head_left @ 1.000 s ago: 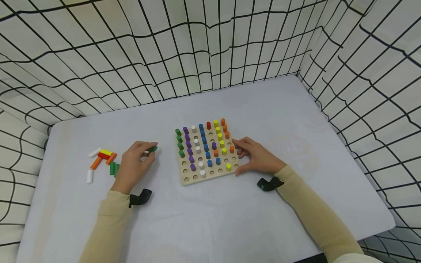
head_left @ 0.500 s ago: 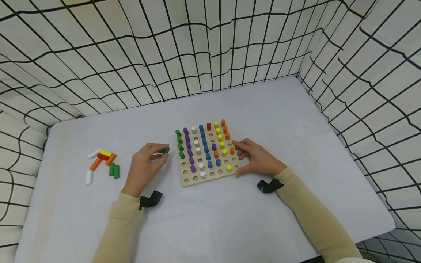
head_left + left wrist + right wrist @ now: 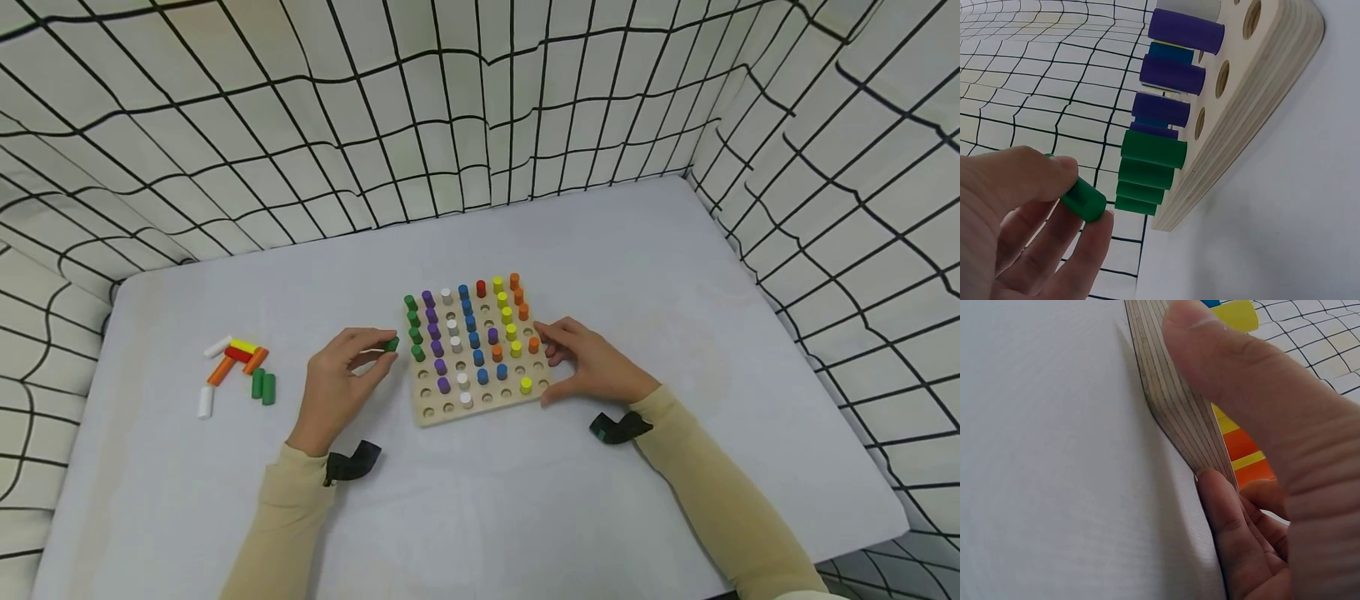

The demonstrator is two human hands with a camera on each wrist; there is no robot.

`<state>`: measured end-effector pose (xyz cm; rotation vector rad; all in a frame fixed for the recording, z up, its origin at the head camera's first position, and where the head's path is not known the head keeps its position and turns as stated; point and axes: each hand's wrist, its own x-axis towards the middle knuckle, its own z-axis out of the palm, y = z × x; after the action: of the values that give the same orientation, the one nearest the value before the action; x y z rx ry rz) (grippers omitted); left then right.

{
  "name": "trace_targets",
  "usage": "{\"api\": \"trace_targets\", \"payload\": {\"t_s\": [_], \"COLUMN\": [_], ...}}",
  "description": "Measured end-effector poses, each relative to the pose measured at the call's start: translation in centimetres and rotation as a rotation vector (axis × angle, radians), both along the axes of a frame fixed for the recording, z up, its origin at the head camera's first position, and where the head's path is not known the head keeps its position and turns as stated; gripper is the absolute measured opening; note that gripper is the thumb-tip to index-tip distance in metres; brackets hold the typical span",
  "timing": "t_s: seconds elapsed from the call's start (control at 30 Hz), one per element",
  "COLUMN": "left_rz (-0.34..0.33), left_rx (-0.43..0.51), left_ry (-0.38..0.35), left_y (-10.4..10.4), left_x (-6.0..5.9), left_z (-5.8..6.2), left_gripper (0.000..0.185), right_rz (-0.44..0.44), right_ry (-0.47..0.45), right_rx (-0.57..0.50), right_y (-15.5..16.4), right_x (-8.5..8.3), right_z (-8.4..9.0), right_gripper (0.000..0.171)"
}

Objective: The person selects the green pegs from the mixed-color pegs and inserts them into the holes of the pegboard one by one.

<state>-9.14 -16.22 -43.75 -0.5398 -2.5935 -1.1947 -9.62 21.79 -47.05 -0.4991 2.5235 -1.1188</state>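
Pinching a green peg (image 3: 392, 343) in my left hand (image 3: 341, 379), I held it just left of the wooden pegboard (image 3: 480, 400) at frame centre, while my right hand (image 3: 592, 367) gripped the board's right edge on the table (image 3: 637, 275).

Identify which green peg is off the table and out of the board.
The green peg pinched in the left hand; four others stand in the wooden pegboard, two lie on the table.
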Motion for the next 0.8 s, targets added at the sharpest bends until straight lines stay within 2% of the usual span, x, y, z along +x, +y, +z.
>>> {"api": "trace_targets", "payload": {"t_s": [0.27,0.47,0.67,0.8], "left_rz": [-0.068,-0.097,-0.165,-0.188], "left_rx": [0.126,0.134,0.191,0.205], "left_ry": [-0.071,-0.124,-0.175,-0.184], "left_y": [0.2,0.1,0.1,0.2], "left_x": [0.1,0.3,0.4,0.5], "left_z": [-0.5,-0.8,-1.3,-1.8], "left_gripper": [0.035,0.033,0.031,0.030], "right_rz": [-0.004,-0.005,-0.015,-0.007], "right_ry": [-0.006,-0.012,-0.019,-0.015], "right_rx": [0.011,0.008,0.009,0.011], "right_y": [0.0,0.0,-0.1,-0.1], "right_x": [0.0,-0.1,0.0,0.2], "right_z": [0.1,0.1,0.1,0.1], "right_gripper": [0.116,0.116,0.116,0.115]}}
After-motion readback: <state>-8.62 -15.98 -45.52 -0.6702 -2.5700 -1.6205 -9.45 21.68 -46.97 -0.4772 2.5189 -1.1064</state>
